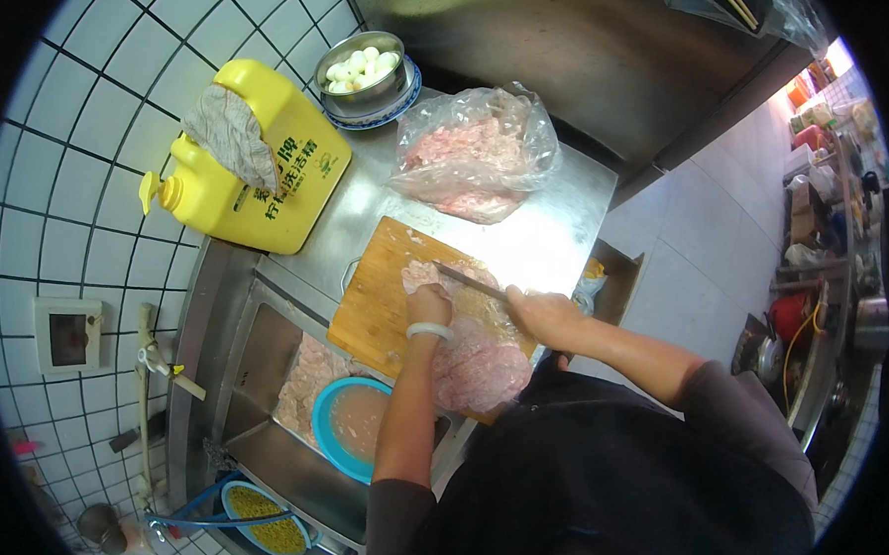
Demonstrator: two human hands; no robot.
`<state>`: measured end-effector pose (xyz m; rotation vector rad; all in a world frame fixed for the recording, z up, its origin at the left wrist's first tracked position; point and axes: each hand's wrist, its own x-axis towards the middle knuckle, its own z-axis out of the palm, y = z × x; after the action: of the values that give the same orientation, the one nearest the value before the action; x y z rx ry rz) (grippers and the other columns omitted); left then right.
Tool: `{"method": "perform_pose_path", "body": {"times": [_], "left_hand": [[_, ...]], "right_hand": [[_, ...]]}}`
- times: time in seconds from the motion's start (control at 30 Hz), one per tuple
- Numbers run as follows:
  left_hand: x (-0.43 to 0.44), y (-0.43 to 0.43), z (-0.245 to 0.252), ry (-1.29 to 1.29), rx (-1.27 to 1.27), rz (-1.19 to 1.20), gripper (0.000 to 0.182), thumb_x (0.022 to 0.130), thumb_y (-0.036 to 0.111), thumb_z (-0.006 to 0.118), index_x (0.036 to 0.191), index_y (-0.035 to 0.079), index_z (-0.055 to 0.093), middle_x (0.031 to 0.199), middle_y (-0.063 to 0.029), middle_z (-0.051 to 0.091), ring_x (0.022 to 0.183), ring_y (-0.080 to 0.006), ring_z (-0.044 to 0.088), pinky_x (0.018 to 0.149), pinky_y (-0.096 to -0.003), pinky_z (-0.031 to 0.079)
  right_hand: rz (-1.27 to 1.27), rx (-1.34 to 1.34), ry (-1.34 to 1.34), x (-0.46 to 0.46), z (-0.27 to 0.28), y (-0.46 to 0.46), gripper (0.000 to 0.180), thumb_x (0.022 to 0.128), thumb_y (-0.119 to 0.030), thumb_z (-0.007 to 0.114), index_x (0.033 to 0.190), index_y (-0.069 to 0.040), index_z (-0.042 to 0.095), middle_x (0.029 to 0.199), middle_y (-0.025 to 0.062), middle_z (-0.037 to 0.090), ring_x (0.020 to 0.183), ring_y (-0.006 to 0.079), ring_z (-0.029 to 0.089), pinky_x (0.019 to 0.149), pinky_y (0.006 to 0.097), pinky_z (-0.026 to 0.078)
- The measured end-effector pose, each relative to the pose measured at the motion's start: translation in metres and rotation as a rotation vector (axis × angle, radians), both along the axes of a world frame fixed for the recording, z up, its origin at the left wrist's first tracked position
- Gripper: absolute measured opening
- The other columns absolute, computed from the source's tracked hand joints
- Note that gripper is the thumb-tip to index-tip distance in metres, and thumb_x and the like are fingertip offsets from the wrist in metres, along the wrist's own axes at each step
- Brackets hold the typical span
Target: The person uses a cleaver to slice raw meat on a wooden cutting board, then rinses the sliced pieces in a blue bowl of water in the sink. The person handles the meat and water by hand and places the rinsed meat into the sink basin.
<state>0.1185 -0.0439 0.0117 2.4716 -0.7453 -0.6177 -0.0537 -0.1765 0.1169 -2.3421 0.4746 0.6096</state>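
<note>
A wooden cutting board lies on the steel worktop beside the sink, with raw pale-pink meat on it. My right hand is shut on the handle of a kitchen knife. Its narrow blade reaches left across the meat, close to my left hand. That hand, a white bangle at its wrist, grips a piece of raw meat near the knife tip. A larger heap of raw meat lies on the near part of the board. Whether the blade is cutting in, I cannot tell.
Behind the board stands a clear plastic bag of chopped meat. A yellow detergent jug and a metal bowl of peeled eggs are at the back left. In the sink, a blue basin of cloudy liquid sits by more meat.
</note>
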Motion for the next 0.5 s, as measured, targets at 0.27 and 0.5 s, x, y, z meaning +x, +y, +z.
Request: {"method": "perform_pose_path", "body": {"times": [0.27, 0.5], "left_hand": [[-0.019, 0.026, 0.032, -0.477, -0.122, -0.032, 0.017, 0.073, 0.017, 0.064, 0.086, 0.006, 0.063, 0.086, -0.0176, 0.062, 0.076, -0.0386, 0.063, 0.065, -0.0483, 0.049], [-0.007, -0.002, 0.016, -0.181, 0.093, 0.004, 0.02, 0.071, 0.012, 0.064, 0.089, 0.003, 0.066, 0.085, -0.0235, 0.065, 0.08, -0.0401, 0.063, 0.072, -0.0449, 0.051]], "right_hand": [[-0.018, -0.02, -0.092, -0.004, -0.005, -0.004, 0.022, 0.089, -0.009, 0.038, 0.109, 0.001, 0.036, 0.079, 0.0268, 0.061, 0.079, 0.0436, 0.061, 0.066, 0.0487, 0.048], [-0.01, -0.072, -0.14, 0.0, -0.013, 0.006, 0.023, 0.089, -0.008, 0.039, 0.11, 0.0, 0.039, 0.078, 0.0253, 0.063, 0.076, 0.0416, 0.063, 0.065, 0.0481, 0.049]]}}
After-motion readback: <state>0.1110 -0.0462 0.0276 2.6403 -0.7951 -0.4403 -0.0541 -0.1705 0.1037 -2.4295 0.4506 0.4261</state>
